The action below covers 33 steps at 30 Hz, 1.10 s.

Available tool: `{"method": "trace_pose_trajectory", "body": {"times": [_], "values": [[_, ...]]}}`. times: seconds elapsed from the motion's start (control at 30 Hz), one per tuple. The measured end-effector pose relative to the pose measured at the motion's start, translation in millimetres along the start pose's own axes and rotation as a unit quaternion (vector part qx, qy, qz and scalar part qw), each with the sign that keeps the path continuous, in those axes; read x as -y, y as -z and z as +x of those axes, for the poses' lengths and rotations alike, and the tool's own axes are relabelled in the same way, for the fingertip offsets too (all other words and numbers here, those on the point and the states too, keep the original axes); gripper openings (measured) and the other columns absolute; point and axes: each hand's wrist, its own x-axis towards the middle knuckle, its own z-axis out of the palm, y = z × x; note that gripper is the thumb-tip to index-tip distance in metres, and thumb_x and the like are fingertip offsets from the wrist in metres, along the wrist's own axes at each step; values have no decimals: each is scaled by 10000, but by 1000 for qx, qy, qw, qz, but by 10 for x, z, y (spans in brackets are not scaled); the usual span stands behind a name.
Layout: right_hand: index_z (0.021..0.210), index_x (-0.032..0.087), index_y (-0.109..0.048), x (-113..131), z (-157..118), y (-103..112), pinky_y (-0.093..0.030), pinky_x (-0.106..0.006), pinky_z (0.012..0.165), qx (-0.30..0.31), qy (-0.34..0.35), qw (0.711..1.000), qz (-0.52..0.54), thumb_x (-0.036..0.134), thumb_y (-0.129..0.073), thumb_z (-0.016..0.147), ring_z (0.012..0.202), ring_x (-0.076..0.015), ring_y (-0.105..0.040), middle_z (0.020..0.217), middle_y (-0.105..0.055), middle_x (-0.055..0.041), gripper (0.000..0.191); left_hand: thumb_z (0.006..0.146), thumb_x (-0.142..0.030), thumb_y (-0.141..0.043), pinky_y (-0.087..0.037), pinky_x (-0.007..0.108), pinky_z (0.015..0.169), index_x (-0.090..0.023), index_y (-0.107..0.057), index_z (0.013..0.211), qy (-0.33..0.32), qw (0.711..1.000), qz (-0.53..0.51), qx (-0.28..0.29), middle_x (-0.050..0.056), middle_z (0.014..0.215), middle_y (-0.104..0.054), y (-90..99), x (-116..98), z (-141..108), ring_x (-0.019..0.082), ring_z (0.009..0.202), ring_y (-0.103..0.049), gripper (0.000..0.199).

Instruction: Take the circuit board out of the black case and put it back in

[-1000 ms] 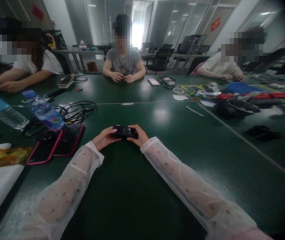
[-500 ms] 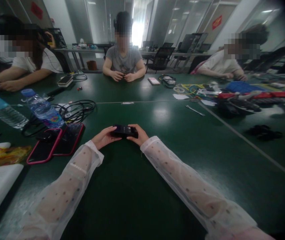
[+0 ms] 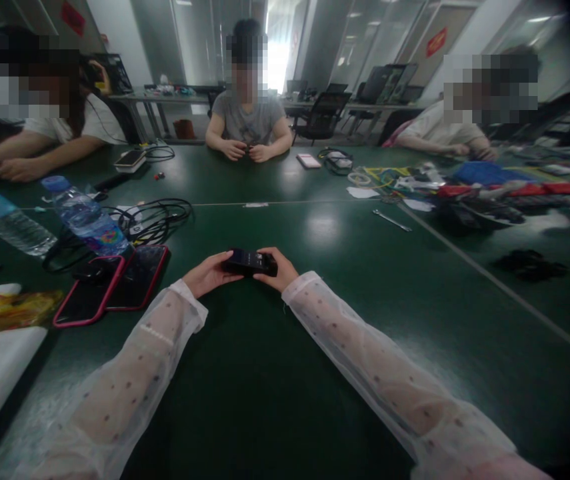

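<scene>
Between my two hands is a small black box-shaped device with tiny white markings on its upper face; its exact kind is not clear. My left hand grips its left end, thumb on top and fingers along the near side. Closed around the right end is my right hand, fingers on the top and near side. The device is at or just above the dark green table; whether it touches cannot be told. Two phones in red and pink cases, a pink-cased one in front, lie left of my left hand.
Left are a water bottle, black cables, a yellow wrapper and a white numbered case. A wrench, a black bundle and a cluttered pile lie right. Several people sit around the table.
Both hands keep their hold on the black device. The view has shifted very slightly; nothing else on the table has visibly moved.
</scene>
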Motion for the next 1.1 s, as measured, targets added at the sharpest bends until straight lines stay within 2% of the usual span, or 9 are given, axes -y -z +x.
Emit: {"method": "trace_pose_trajectory", "body": {"times": [0.13, 0.3, 0.53, 0.67, 0.87, 1.1], "values": [[1190, 225, -456, 6, -10, -22, -507, -442, 923, -3, 12, 999, -30, 254, -752, 710, 1046, -229, -610, 1143, -587, -80, 564, 856, -241, -650, -488, 446, 1004, -118, -548, 1244, 2, 1000, -3, -12, 188, 1231, -617, -27, -10, -14, 291, 1181, -579, 420], [1224, 220, -458, -4, -19, -32, -493, -466, 937, 1, 44, 996, -79, 286, -741, 727, 1081, -251, -585, 1152, -563, -96, 575, 862, -266, -648, -487, 429, 1008, -118, -554, 1230, 2, 1000, 0, -17, 187, 1230, -616, -34, -12, -23, 288, 1194, -569, 408], [1204, 228, -469, 0, -26, -28, -502, -465, 928, -2, 34, 995, -94, 295, -750, 721, 1064, -243, -587, 1138, -563, -82, 563, 881, -259, -615, -516, 377, 971, -134, -561, 1231, -3, 1000, -2, -11, 166, 1209, -629, -15, 3, -1, 261, 1157, -595, 376], [1202, 224, -474, -2, -23, -37, -496, -470, 940, -7, 28, 995, -96, 290, -754, 720, 1074, -245, -586, 1138, -565, -83, 562, 885, -272, -606, -493, 378, 998, -145, -556, 1242, -3, 1000, 0, -11, 158, 1222, -624, -19, 11, 8, 260, 1178, -580, 381], [1200, 207, -476, -39, -11, -48, -492, -450, 943, -15, 54, 995, -83, 301, -757, 717, 1067, -245, -593, 1132, -576, -95, 566, 890, -258, -593, -460, 409, 1022, -134, -569, 1208, -9, 1000, -4, -18, 156, 1176, -643, -39, 24, 5, 261, 1144, -591, 342], [1193, 219, -494, -23, -11, -38, -488, -456, 947, -17, 23, 998, -57, 294, -763, 710, 1078, -246, -601, 1142, -591, -88, 557, 907, -307, -571, -461, 442, 1014, -151, -590, 1160, -9, 1000, -22, -16, 142, 1137, -655, -49, 12, 3, 263, 1117, -605, 298]]}}
